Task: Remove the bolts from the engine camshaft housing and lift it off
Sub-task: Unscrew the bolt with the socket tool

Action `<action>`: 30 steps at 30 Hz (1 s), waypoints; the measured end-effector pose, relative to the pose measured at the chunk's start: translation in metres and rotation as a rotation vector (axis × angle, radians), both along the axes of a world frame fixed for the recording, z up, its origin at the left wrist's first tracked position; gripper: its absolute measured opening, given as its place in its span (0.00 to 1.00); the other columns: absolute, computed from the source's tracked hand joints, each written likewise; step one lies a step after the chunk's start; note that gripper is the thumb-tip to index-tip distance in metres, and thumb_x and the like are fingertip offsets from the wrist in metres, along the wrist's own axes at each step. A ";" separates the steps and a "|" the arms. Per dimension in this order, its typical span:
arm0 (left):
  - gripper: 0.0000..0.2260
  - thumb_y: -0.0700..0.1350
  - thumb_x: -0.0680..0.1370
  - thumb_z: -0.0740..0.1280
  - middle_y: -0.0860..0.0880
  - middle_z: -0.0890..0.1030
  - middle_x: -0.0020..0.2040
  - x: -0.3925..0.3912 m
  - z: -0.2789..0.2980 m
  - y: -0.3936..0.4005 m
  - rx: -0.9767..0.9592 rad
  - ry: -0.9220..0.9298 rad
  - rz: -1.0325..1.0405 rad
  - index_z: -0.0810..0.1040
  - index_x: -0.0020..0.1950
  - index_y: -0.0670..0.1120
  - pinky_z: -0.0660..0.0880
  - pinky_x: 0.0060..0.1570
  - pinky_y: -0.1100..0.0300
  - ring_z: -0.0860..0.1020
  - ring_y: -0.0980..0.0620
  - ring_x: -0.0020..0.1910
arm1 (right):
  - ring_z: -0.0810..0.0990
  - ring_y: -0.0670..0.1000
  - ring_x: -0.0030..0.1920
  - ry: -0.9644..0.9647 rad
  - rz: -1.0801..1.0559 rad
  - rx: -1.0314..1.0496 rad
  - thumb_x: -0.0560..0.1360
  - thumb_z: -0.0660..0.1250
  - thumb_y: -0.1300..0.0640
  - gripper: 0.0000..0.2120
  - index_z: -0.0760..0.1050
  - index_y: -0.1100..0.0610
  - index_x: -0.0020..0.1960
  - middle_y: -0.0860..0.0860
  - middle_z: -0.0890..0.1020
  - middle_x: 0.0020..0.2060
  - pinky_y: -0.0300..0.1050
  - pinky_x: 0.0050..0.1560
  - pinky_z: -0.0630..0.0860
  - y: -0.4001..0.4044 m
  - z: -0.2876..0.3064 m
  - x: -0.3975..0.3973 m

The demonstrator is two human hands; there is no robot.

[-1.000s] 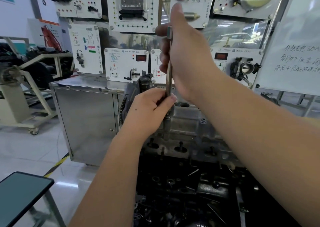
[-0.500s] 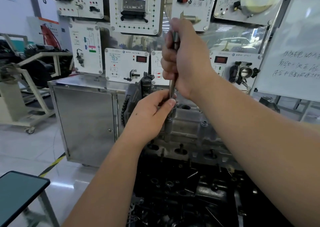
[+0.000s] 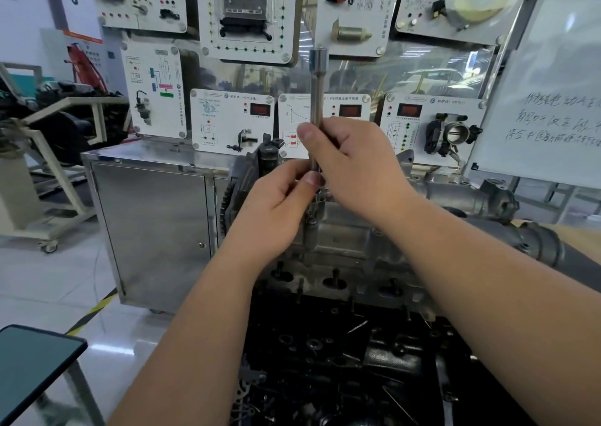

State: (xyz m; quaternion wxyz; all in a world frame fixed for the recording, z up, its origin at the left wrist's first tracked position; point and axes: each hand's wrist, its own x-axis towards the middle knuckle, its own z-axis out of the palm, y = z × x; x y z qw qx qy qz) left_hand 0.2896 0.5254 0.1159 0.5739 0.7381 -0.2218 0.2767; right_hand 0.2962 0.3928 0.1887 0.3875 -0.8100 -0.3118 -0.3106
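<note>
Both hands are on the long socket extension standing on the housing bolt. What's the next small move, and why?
Probably keep twirling the extension bar by fingertip to back the bolt out. The right hand pinches its middle, the left hand steadies its lower end at the camshaft housing, and no ratchet handle sits on its top, which suggests the bolt is already loose.

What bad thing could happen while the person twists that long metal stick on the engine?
The socket extension stands tall and thin, held only by fingers of the right hand and left hand, so it might tip or slip off the bolt underneath. If a loosened bolt drops, it could fall into the dark jumble of parts below the camshaft housing and be hard to find.
</note>
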 end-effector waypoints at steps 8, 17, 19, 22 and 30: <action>0.10 0.41 0.80 0.67 0.53 0.86 0.53 -0.003 0.006 0.003 -0.096 -0.008 -0.033 0.82 0.58 0.53 0.78 0.62 0.46 0.83 0.50 0.56 | 0.70 0.40 0.29 0.033 0.070 0.070 0.83 0.63 0.51 0.20 0.69 0.52 0.32 0.42 0.70 0.24 0.32 0.31 0.65 -0.003 -0.011 0.002; 0.21 0.50 0.75 0.70 0.51 0.81 0.58 -0.037 0.067 0.018 -0.433 -0.225 -0.188 0.70 0.66 0.52 0.75 0.56 0.59 0.79 0.51 0.57 | 0.67 0.45 0.28 0.168 0.152 -0.049 0.83 0.62 0.51 0.17 0.75 0.64 0.44 0.53 0.72 0.28 0.38 0.30 0.64 -0.004 -0.048 0.001; 0.19 0.46 0.79 0.68 0.53 0.80 0.57 -0.036 0.068 0.008 -0.381 -0.226 -0.203 0.68 0.69 0.53 0.75 0.58 0.57 0.78 0.51 0.57 | 0.70 0.50 0.28 0.173 0.150 -0.009 0.83 0.62 0.51 0.17 0.77 0.63 0.45 0.59 0.76 0.30 0.39 0.30 0.64 -0.004 -0.053 0.002; 0.17 0.44 0.81 0.63 0.53 0.81 0.55 -0.033 0.065 -0.002 -0.327 -0.224 -0.236 0.68 0.69 0.56 0.77 0.55 0.55 0.79 0.49 0.55 | 0.73 0.51 0.29 0.164 0.131 0.022 0.83 0.63 0.51 0.16 0.79 0.60 0.44 0.54 0.77 0.29 0.39 0.29 0.66 -0.004 -0.054 0.003; 0.07 0.48 0.83 0.61 0.52 0.83 0.43 -0.019 0.089 -0.006 -0.331 -0.213 -0.113 0.78 0.57 0.55 0.78 0.39 0.58 0.82 0.49 0.39 | 0.73 0.45 0.26 0.319 0.182 -0.272 0.82 0.65 0.49 0.16 0.80 0.54 0.39 0.49 0.82 0.30 0.38 0.29 0.69 -0.018 -0.021 0.013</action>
